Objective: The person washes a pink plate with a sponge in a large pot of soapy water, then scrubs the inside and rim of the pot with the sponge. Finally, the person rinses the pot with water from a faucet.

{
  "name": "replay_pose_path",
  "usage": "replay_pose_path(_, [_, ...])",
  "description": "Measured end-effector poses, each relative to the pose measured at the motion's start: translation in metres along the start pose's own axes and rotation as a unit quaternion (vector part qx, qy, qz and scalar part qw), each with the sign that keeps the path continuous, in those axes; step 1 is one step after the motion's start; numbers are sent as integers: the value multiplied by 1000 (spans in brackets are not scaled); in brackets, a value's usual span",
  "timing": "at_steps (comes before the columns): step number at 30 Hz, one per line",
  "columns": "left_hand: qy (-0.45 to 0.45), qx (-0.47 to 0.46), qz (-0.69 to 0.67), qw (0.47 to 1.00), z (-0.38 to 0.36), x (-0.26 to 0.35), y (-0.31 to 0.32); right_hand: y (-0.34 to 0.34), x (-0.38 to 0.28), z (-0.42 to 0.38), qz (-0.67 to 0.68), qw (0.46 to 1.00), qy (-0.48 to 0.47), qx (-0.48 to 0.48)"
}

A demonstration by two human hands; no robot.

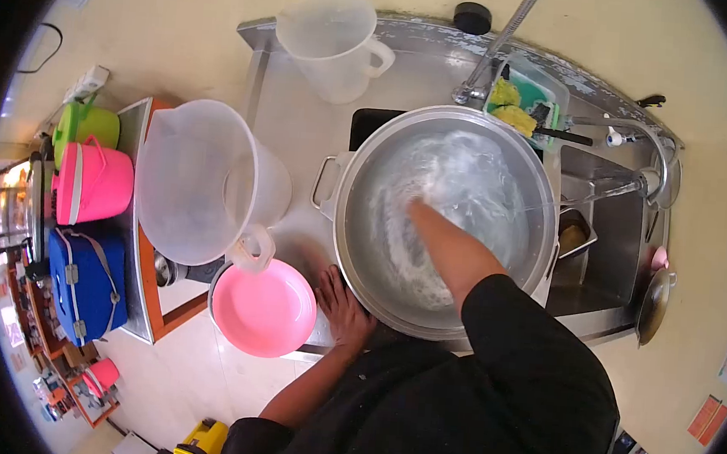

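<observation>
My right hand (418,209) reaches down into a large round metal pot (346,264) filled with churning, foamy water (468,184). The forearm shows down to about the wrist; the fingers are hidden under the surface. Beside the pot, my left hand (344,312) lies open on the metal counter near its front edge, fingers stretched out. Just left of that hand is a pink basin (263,308). A big translucent measuring jug (202,186) stands behind the basin, and a smaller translucent jug (330,47) is farther back.
A running faucet (649,181) sends a stream toward the pot from the sink (601,260) at right. A plastic tub (529,91) with yellow sponges (513,118) sits behind the pot. At left are a blue cooler (87,284), a pink cooler (95,183) and a green container (88,126).
</observation>
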State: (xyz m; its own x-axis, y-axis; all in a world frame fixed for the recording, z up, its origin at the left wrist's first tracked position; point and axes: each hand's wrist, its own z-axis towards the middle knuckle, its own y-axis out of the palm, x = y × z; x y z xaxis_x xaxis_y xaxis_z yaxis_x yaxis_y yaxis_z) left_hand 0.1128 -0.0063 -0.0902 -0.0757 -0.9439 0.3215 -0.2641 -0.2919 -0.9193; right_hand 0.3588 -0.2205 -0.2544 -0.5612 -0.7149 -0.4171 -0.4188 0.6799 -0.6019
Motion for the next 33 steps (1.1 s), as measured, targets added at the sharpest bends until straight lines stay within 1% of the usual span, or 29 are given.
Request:
replay_pose_path(2, [1,1,0,1000,-1,2,1,11,-30,-10,82,997,7,-12])
replay_pose_path(5, [1,-6,-4,1000,-1,1,-3,30,-59,-46,216,976,21,-34])
replay_pose_path(6, [2,-1,-10,1000,-1,2,-3,42,-61,-59,247,969,-1,-16])
replay_pose_path(8, [5,7,-11,1000,-2,2,-1,87,-47,-84,287,947,-114,92])
replay_pose_path(10, [9,17,-2,1000,-2,1,2,72,-34,-144,292,946,-135,-45])
replay_pose_path(12, [3,18,-2,1000,-3,3,0,80,-9,-187,234,962,-132,-48])
replay_pose_path(15, [1,21,3,1000,-1,4,1,71,20,-219,300,929,-167,-140])
replay_pose_path(18, [-1,17,6,1000,-2,5,2,73,12,-234,374,909,-152,-106])
replay_pose_path(21, [7,20,2,1000,-1,3,0,76,-36,-218,523,839,-148,12])
replay_pose_path(23, [15,31,-4,999,-3,0,3,68,-78,-181,592,798,-97,48])
replay_pose_path(25, [9,23,-2,1000,-3,0,4,57,-107,-136,597,786,-81,137])
replay_pose_path(27, [14,18,5,1000,-1,-3,3,20,-129,-106,635,753,20,170])
replay_pose_path(29, [21,19,10,1000,-2,-5,5,8,-120,-25,793,578,63,184])
replay_pose_path(30, [22,22,10,999,-3,-5,6,-1,-102,32,825,507,42,245])
replay_pose_path(31, [21,26,10,999,-3,-5,7,-73,-113,-18,833,493,74,241])
replay_pose_path(32, [20,29,11,999,-3,-5,6,-120,-106,-38,866,445,71,218])
replay_pose_path(33, [20,26,17,999,-1,-6,4,-144,-104,-39,894,397,69,196])
